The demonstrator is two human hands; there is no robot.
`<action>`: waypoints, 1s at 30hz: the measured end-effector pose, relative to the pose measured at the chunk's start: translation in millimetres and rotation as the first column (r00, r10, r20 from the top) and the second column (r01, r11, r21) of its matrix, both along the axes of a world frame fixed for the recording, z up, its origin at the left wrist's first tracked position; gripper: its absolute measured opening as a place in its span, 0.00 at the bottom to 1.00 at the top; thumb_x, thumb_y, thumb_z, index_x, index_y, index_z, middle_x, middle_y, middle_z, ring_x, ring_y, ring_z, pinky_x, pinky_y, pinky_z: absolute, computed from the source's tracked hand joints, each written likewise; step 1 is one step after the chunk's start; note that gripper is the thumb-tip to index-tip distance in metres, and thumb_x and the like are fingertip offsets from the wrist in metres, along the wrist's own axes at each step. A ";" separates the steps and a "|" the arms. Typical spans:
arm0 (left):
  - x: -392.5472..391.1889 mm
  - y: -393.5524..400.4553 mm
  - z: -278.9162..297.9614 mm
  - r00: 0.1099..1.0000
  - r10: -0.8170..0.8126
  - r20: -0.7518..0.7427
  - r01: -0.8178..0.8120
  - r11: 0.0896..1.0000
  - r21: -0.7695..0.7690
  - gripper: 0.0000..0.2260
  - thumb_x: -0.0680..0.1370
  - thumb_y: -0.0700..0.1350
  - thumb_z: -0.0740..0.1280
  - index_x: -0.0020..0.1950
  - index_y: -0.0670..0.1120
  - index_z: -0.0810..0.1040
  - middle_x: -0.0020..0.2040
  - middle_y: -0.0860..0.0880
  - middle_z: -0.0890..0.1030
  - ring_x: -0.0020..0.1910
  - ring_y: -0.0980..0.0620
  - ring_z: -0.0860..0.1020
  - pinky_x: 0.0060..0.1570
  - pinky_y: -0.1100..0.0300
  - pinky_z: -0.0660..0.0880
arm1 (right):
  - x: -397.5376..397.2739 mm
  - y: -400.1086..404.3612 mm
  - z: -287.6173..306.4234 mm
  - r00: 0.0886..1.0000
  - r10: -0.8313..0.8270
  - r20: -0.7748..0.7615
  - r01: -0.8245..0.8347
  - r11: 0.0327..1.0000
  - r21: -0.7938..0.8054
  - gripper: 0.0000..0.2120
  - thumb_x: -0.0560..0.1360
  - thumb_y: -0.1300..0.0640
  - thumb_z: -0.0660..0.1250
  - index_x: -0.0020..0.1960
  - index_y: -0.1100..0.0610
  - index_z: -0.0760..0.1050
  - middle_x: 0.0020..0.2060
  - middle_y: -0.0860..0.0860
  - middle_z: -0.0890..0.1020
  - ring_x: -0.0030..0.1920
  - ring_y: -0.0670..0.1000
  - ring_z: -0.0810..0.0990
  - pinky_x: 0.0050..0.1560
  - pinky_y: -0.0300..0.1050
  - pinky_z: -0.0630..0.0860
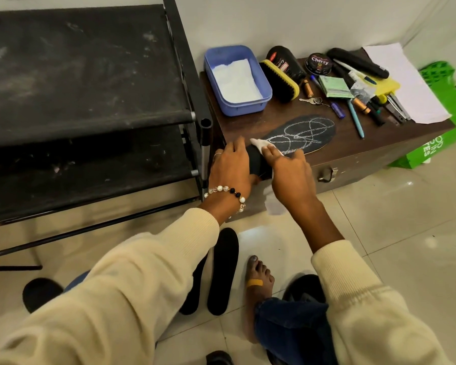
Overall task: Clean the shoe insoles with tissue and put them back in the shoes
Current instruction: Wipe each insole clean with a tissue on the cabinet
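Bright, even indoor light; glare patches shine on the glossy floor tiles below the wooden box. Wide-angle distortion bends the shoe rack left of the box; detail stays mostly sharp.

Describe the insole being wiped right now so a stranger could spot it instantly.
Find the dark wooden chest beside the black shoe rack. On its front edge, under both hands, lies a dark insole. Unlike the plain black insoles on the floor, it carries looping white chalk-like lines.
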State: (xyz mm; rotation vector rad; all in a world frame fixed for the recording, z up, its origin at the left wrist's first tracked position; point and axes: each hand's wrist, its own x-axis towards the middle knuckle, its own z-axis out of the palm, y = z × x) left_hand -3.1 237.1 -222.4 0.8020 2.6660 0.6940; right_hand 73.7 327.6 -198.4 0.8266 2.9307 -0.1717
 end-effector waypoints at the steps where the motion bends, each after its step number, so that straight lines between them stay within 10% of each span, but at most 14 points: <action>1: 0.1 0.0 -0.9 1.000 0.002 -0.005 -0.002 1.000 0.009 0.34 0.72 0.44 0.74 0.73 0.44 0.61 0.69 0.43 0.69 0.65 0.41 0.70 0.61 0.51 0.71 | -1.5 -6.5 1.5 1.000 0.018 -0.005 -0.018 1.000 -0.009 0.25 0.81 0.63 0.56 0.77 0.51 0.58 0.66 0.55 0.69 0.61 0.60 0.70 0.60 0.52 0.70; 24: -2.5 2.1 -2.4 0.998 0.058 -0.030 -0.057 0.998 0.021 0.28 0.79 0.41 0.64 0.76 0.43 0.55 0.65 0.40 0.74 0.64 0.39 0.71 0.58 0.49 0.71 | -28.8 -17.9 -16.0 0.997 0.062 0.053 -0.067 0.994 0.087 0.19 0.82 0.59 0.53 0.72 0.53 0.64 0.65 0.49 0.74 0.67 0.60 0.62 0.57 0.51 0.68; 30: -1.0 1.5 3.7 0.996 0.050 0.070 -0.049 0.999 -0.007 0.43 0.70 0.46 0.76 0.76 0.44 0.53 0.67 0.43 0.72 0.65 0.41 0.69 0.60 0.49 0.72 | -24.7 11.7 -14.0 0.996 -0.046 0.072 0.039 0.994 0.097 0.26 0.80 0.62 0.56 0.77 0.51 0.56 0.68 0.52 0.72 0.69 0.62 0.59 0.58 0.53 0.67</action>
